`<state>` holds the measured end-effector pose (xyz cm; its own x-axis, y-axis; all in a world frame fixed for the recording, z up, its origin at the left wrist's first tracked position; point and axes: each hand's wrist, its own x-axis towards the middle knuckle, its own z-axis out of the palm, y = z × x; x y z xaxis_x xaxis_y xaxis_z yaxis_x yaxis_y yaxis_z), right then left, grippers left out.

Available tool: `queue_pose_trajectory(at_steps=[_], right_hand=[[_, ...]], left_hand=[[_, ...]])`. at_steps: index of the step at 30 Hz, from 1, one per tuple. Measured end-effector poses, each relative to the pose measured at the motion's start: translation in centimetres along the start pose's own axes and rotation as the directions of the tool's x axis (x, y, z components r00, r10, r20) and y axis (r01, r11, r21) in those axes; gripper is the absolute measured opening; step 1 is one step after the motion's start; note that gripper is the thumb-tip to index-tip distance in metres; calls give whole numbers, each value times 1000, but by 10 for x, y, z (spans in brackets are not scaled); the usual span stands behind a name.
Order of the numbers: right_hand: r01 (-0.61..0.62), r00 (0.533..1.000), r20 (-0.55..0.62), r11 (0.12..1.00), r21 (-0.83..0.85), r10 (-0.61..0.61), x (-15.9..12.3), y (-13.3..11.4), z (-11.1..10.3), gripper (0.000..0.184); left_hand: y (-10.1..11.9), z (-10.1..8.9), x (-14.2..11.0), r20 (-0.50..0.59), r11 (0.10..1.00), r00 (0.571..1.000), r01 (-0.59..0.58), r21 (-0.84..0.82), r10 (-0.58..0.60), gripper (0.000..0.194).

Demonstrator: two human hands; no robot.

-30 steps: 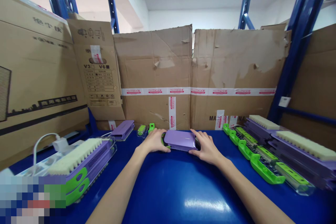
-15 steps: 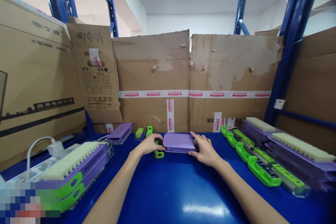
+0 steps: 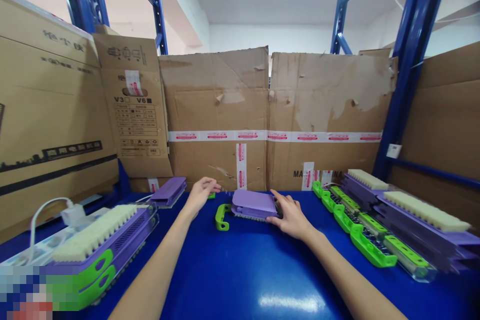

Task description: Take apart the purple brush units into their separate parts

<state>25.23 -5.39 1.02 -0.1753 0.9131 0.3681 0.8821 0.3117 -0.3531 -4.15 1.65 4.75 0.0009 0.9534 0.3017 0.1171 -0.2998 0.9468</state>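
A purple plastic housing [image 3: 254, 203] lies flat on the blue tabletop, slightly turned, with a row of small teeth along its lower edge. My right hand [image 3: 291, 215] grips its right end, thumb in front and fingers behind. By the housing's left end a bright green curved end piece [image 3: 222, 219] stands apart from it. Farther left and back, my left hand [image 3: 201, 196] has its fingers curled together over small parts. A bit of green and something clear show by its fingertips; what it holds is hidden.
To the right lie green end pieces [image 3: 347, 221], clear green-topped strips [image 3: 408, 250] and purple housings with cream sponge blocks [image 3: 427, 209]. A similar stacked unit [image 3: 97, 235] and a white power strip [image 3: 22, 255] are at left. Cardboard sheets [image 3: 217, 110] wall the back.
My left hand has let go of the purple housing and the green end piece and moved left and back. The housing has turned slightly; my right hand stays on it.
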Motion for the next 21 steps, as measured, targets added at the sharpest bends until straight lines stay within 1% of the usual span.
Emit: queue_pose_trajectory(at_steps=[2,4,6,8,10,11,13,15,16,18,19,21], right_hand=[[-2,1000,-6,1000,-1,2,0,0,1,82],[-7,1000,-15,1000,-1,7,0,0,2,80],[-17,1000,-24,1000,-9,17,0,0,4,77],[-29,999,-34,999,-23,28,0,-1,5,75],[-30,998,-63,999,-38,27,-1,-4,5,72],[-20,996,-85,999,-41,17,-1,-5,5,71],[14,989,-145,1000,-27,-18,-2,-8,6,68],[54,976,-215,998,25,-48,-2,-10,7,66],[73,967,-249,995,62,-55,-2,-11,9,65],[110,949,-311,984,143,-61,-2,-12,12,63],[128,939,-339,975,183,-60,-1,-13,14,63],[159,920,-390,953,259,-48,-1,-13,17,63]], left_hand=[[2,-2,2,-175,989,984,14,-146,-40,27],[7,-3,3,-296,964,953,-15,-267,-68,22],[12,-2,2,-369,928,923,-40,-371,-108,18],[18,1,1,-379,892,914,-43,-449,-147,18],[22,6,-3,-342,869,925,-29,-494,-164,20],[23,10,-5,-306,863,937,-10,-505,-169,21],[25,19,-10,-202,860,964,48,-509,-174,20],[25,27,-15,-55,863,984,121,-491,-169,19],[25,31,-18,24,867,987,152,-475,-159,19],[26,38,-23,158,877,979,189,-442,-131,19],[26,41,-25,204,883,972,198,-425,-120,20],[26,46,-28,255,894,960,209,-396,-112,21]])
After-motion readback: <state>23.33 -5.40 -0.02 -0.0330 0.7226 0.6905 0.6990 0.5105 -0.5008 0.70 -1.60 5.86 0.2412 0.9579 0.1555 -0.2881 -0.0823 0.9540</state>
